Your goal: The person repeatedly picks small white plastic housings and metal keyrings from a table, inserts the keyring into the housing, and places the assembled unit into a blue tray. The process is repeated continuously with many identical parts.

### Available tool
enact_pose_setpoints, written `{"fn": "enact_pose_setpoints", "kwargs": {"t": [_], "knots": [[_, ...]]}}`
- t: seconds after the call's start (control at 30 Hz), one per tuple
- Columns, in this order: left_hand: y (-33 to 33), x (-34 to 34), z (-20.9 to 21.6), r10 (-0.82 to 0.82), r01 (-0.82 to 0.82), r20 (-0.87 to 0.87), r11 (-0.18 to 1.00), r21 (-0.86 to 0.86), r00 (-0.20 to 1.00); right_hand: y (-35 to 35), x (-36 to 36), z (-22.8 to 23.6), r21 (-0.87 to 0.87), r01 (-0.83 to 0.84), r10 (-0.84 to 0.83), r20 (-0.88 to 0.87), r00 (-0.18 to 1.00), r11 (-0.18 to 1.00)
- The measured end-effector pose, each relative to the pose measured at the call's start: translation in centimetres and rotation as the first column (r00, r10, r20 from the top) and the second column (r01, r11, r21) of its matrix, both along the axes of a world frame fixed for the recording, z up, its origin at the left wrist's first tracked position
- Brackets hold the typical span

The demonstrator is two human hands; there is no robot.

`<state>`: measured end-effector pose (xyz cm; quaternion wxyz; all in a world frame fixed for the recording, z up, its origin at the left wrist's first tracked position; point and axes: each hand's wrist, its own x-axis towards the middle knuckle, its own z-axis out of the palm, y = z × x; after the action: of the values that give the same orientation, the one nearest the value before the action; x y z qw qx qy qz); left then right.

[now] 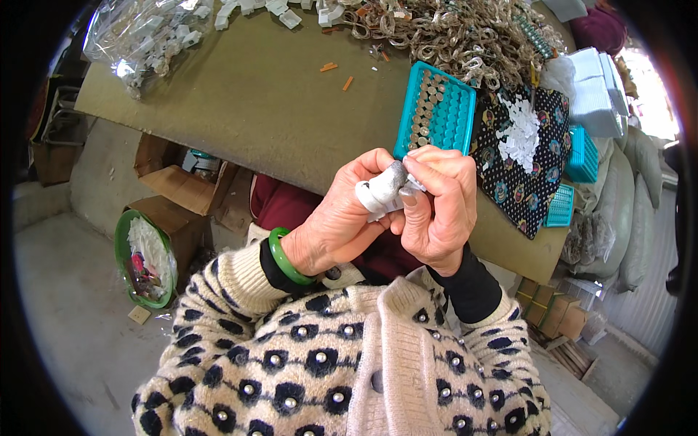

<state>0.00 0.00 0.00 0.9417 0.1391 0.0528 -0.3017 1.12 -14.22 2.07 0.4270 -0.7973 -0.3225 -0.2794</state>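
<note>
In front of my chest my two hands meet, fingers closed. My left hand [336,211], with a green bangle [285,256] on the wrist, has a digit wrapped in white tape [372,195] with a grey, dirty tip. Pressed against it from the right, my right hand [445,207] pinches with thumb and forefinger. A small white piece [416,183] shows between the fingertips; its kind is mostly hidden. Just beyond my hands lies a turquoise tray [456,120] with rows of pockets, its left part holding several small round metallic pieces [422,120].
A tangled heap of beige cords [465,43] covers the table's far right. White tags [520,134] lie on a dark patterned cloth [502,185]. A clear bag of white pieces [153,36] stands far left. Orange strips [347,83] lie mid-table. A green basket [120,251] stands on the floor.
</note>
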Motion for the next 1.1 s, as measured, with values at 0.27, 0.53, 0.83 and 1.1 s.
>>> {"fn": "enact_pose_setpoints", "kwargs": {"t": [0.27, 0.53, 0.83, 1.1], "knots": [[0.3, 0.2, -0.1, 0.023, -0.023, -0.019, 1.000, 0.010, 1.000, -0.1, -1.2, 0.5, -0.126, 0.067, -0.074, -0.057, 0.996, 0.990], [0.3, 0.9, 0.0, 0.017, -0.017, 0.150, 1.000, 0.003, 0.989, -9.4, -0.9, 0.4, -0.275, 0.516, -0.547, -0.045, 0.836, 0.811], [-0.5, 0.7, 1.0, -0.034, 0.023, 0.149, 0.997, 0.075, 0.988, -11.9, -0.5, -3.0, -0.385, 0.545, -0.603, -0.039, 0.797, 0.745], [-0.9, 0.6, 0.9, -0.106, 0.071, 0.164, 0.976, 0.205, 0.981, -11.0, -1.0, -0.9, -0.136, 0.459, -0.477, -0.177, 0.861, 0.878]]}}
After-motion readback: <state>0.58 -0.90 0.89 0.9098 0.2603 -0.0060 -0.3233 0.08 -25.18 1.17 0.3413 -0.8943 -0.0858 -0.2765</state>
